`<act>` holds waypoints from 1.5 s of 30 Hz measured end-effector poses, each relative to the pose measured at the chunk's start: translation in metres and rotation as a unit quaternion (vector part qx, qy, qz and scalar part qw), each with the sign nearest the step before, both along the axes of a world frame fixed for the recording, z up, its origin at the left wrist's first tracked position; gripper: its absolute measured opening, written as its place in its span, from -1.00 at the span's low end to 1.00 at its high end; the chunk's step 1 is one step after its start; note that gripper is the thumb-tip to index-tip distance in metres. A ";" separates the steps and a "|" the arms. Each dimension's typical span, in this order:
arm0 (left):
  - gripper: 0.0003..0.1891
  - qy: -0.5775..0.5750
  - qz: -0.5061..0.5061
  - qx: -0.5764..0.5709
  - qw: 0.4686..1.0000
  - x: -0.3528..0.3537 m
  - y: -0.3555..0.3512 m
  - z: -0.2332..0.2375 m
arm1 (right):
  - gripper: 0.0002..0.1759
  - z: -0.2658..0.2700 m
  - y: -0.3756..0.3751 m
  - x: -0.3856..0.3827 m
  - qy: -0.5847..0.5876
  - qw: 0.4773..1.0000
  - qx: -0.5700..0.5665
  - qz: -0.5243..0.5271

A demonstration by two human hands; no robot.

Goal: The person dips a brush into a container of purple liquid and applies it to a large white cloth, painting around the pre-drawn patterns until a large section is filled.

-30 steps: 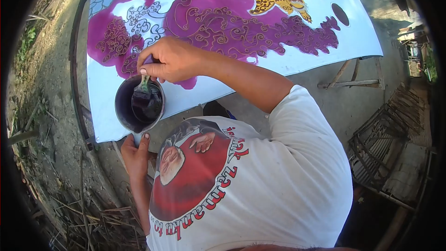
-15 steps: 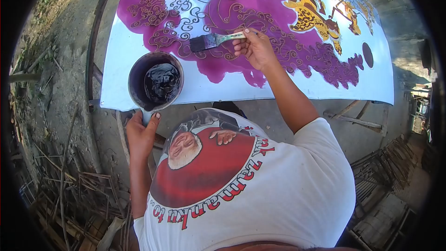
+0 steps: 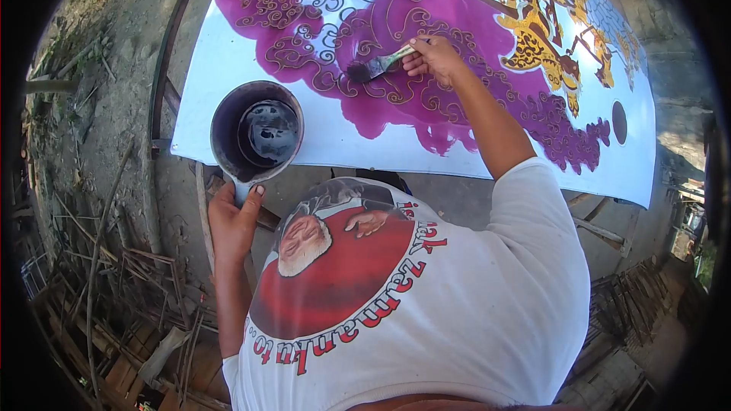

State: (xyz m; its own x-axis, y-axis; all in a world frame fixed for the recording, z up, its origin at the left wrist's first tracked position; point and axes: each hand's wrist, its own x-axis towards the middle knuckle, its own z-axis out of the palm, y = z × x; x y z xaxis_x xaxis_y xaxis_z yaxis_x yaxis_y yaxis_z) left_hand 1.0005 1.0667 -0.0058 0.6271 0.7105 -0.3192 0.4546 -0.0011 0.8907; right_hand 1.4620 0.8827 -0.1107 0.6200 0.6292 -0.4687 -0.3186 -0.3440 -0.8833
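My left hand (image 3: 235, 221) grips the handle of a round pot (image 3: 221, 133), which holds dark liquid and hangs at the cloth's near left edge. In my right hand (image 3: 436, 61) is a flat paintbrush (image 3: 390, 60), pinched by its pale handle. Its dark bristles point left and rest on the purple area of a stretched white cloth (image 3: 320, 137). Curling line patterns run through the purple, and yellow-brown figures (image 3: 527, 49) are painted at the upper right.
A dark rail (image 3: 163, 53) runs along the cloth's left side. Sticks and scrap wood (image 3: 145, 281) lie on the ground at lower left. More wood pieces (image 3: 632, 304) are stacked at lower right, beyond the white shirt (image 3: 487, 281).
The brush has moved right, its bristles now lower against the purple area. My view has shifted, so the cloth appears further right. The liquid in the pot looks calmer.
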 end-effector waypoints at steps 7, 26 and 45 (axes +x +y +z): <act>-0.78 0.030 -0.012 0.016 0.999 0.003 -0.003 0.004 | -0.66 -0.025 0.068 -0.043 0.023 0.985 0.111 -0.134; -0.71 -0.012 0.026 0.036 0.999 -0.025 -0.010 0.008 | -0.68 -0.034 0.112 -0.047 -0.004 0.974 0.158 -0.165; -0.72 -0.006 0.088 0.032 0.996 -0.049 -0.006 0.000 | -0.70 -0.010 0.168 -0.066 -0.094 0.991 0.083 -0.039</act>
State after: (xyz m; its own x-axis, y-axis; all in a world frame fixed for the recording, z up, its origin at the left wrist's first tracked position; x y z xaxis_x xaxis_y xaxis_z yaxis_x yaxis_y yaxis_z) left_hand 0.9517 1.0609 -0.0054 0.4950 0.8280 -0.2634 0.4416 0.0213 0.8970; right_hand 1.3960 1.0506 -0.1211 0.7367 0.6341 -0.2348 -0.1629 -0.1706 -0.9718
